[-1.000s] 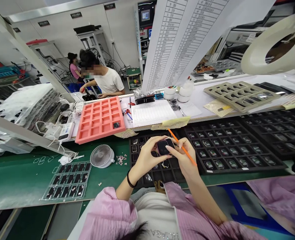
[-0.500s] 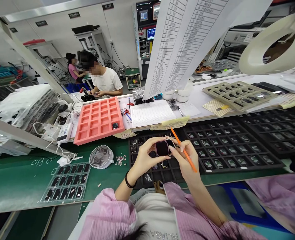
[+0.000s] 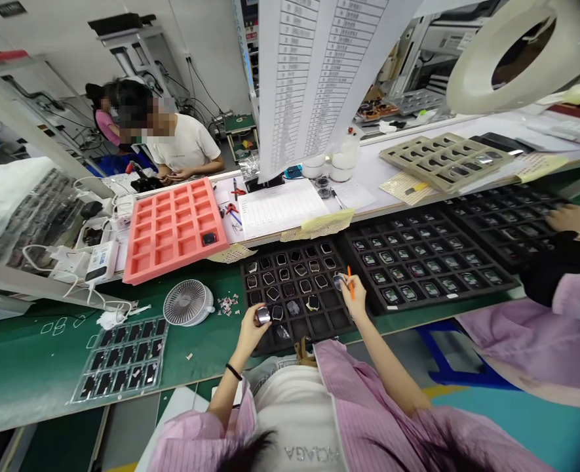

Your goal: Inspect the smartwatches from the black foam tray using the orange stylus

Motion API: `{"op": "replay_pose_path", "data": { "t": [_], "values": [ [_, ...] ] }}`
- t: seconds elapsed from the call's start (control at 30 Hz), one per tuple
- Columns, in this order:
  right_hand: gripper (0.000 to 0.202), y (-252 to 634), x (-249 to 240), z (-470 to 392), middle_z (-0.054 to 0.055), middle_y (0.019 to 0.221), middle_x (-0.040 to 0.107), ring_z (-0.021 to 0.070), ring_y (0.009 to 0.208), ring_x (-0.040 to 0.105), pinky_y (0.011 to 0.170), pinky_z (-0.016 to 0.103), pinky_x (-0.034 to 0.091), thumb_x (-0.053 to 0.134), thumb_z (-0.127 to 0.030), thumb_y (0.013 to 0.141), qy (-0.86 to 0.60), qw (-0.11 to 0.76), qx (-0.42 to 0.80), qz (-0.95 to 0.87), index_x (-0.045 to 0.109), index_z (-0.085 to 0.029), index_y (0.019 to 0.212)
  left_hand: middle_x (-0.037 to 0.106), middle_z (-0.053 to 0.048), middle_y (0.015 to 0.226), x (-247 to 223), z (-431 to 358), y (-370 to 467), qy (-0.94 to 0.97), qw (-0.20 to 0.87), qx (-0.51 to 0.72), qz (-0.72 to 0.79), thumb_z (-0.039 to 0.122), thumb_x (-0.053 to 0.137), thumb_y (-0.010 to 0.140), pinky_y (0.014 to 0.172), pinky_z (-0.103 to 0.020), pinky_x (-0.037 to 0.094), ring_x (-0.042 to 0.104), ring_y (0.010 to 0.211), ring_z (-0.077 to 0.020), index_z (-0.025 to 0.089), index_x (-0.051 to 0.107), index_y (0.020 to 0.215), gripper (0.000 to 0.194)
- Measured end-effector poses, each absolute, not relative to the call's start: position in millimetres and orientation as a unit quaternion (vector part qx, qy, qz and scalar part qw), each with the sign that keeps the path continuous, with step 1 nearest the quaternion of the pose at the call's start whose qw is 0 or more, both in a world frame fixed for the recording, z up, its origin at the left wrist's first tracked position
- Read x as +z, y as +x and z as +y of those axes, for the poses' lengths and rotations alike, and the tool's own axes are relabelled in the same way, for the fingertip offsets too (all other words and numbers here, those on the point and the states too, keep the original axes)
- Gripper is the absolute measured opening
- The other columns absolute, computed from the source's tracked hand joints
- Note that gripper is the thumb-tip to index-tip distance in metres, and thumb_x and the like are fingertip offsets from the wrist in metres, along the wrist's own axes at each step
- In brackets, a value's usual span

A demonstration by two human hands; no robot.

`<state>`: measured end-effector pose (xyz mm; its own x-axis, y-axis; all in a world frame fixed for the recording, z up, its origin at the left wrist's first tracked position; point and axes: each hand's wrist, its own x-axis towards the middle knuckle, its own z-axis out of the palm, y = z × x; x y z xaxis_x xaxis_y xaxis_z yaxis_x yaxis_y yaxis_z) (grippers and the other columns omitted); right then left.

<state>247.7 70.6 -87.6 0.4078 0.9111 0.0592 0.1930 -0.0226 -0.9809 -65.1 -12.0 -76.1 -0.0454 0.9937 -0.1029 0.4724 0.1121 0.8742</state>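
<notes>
At the green bench, head view:
Left hand [image 3: 253, 326]: closed on a small silvery watch case [image 3: 263, 316], held at the near left edge of the black compartment tray [image 3: 270, 341], likely so the case hangs over the tray's cells.
Right hand [image 3: 352, 293]: fingers pinch a second dark watch case [image 3: 339, 282] at the tray's right edge; an orange stick [image 3: 349, 282] is tucked upright in the same grip, presumably kept ready as a tool.
Tray contents: upper rows hold cases, several near cells look bare.
Around: desk fan [image 3: 188, 303] and a flat sheet of dark parts [image 3: 122, 367] to the left; pink foam tray [image 3: 172, 228] on the raised shelf; larger black tray [image 3: 430, 262] to the right.
Obstruction: hanging printed chart [image 3: 314, 72] and ring lamp [image 3: 516, 52] block the far view.
Others: a neighbour's hand [image 3: 572, 219] rests on the far right tray; a seated person [image 3: 181, 147] works opposite.
</notes>
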Motion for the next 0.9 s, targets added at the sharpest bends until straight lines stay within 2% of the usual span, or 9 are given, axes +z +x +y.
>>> {"op": "replay_pose_path", "data": {
  "t": [0.07,0.17,0.3,0.4,0.5,0.57,0.67,0.9],
  "values": [
    [0.035,252.9,-117.7,65.4,0.016,0.089,0.072,0.0312,0.097,0.068,0.084,0.045,0.047,0.063,-0.045,0.071,-0.650,0.521,0.330,-0.443,0.035,-0.026,0.064,0.064,-0.008,0.113,-109.1,-31.3,-71.4,0.573,0.372,0.317,0.658,0.011,0.067,0.068,0.079,-0.034,0.057,0.066,0.092,-0.0183,0.017,0.058,0.112,0.046],
    [0.033,251.2,-142.5,55.5,0.014,0.084,0.072,0.0295,0.092,0.069,0.079,0.042,0.049,0.060,-0.045,0.072,-0.653,0.491,0.337,-0.468,0.034,-0.026,0.063,0.066,-0.008,0.108,-134.5,-53.6,-71.1,0.576,0.361,0.298,0.670,0.010,0.067,0.066,0.084,-0.036,0.055,0.065,0.095,-0.0203,0.017,0.059,0.109,0.044],
    [0.030,241.5,-154.2,47.6,0.011,0.088,0.072,0.0250,0.091,0.069,0.079,0.037,0.050,0.057,-0.043,0.076,-0.635,0.458,0.343,-0.519,0.035,-0.026,0.065,0.065,-0.008,0.110,-144.6,-64.2,-67.8,0.585,0.337,0.279,0.683,0.014,0.063,0.071,0.085,-0.038,0.055,0.065,0.095,-0.0207,0.017,0.057,0.114,0.043],
    [0.026,239.5,-153.9,42.3,0.012,0.094,0.071,0.0248,0.093,0.067,0.082,0.037,0.049,0.053,-0.042,0.079,-0.636,0.439,0.320,-0.549,0.036,-0.026,0.068,0.061,-0.010,0.115,-144.4,-66.2,-67.7,0.609,0.315,0.268,0.677,0.015,0.060,0.074,0.095,-0.040,0.050,0.060,0.109,-0.0228,0.018,0.056,0.117,0.043],
    [0.024,248.2,-150.1,31.7,0.015,0.100,0.067,0.0277,0.098,0.062,0.090,0.042,0.044,0.045,-0.042,0.085,-0.670,0.428,0.263,-0.546,0.033,-0.027,0.071,0.058,-0.012,0.121,-140.6,-70.3,-68.7,0.632,0.293,0.256,0.670,0.018,0.059,0.076,0.103,-0.047,0.043,0.053,0.120,-0.0273,0.018,0.058,0.117,0.040],
    [0.025,257.7,-148.5,20.7,0.016,0.094,0.063,0.0304,0.095,0.059,0.090,0.045,0.042,0.044,-0.044,0.085,-0.698,0.415,0.227,-0.538,0.032,-0.027,0.071,0.055,-0.014,0.127,-138.6,-73.5,-70.4,0.646,0.263,0.237,0.676,0.019,0.057,0.079,0.104,-0.052,0.040,0.049,0.125,-0.0305,0.018,0.060,0.115,0.036],
    [0.030,270.3,-150.1,3.2,0.012,0.078,0.057,0.0313,0.083,0.054,0.081,0.046,0.043,0.050,-0.049,0.081,-0.729,0.389,0.196,-0.528,0.031,-0.027,0.071,0.054,-0.013,0.129,-138.3,-76.1,-74.1,0.667,0.206,0.191,0.690,0.019,0.054,0.081,0.100,-0.053,0.042,0.049,0.124,-0.0308,0.020,0.061,0.114,0.033],
    [0.041,283.7,-160.0,0.4,0.002,0.062,0.045,0.0234,0.063,0.048,0.064,0.037,0.042,0.053,-0.059,0.074,-0.754,0.378,0.200,-0.499,0.028,-0.028,0.066,0.056,-0.013,0.122,-127.8,-62.9,-70.2,0.680,0.159,0.218,0.682,0.019,0.049,0.087,0.096,-0.048,0.047,0.052,0.115,-0.0278,0.018,0.063,0.107,0.024]
  ]
}}
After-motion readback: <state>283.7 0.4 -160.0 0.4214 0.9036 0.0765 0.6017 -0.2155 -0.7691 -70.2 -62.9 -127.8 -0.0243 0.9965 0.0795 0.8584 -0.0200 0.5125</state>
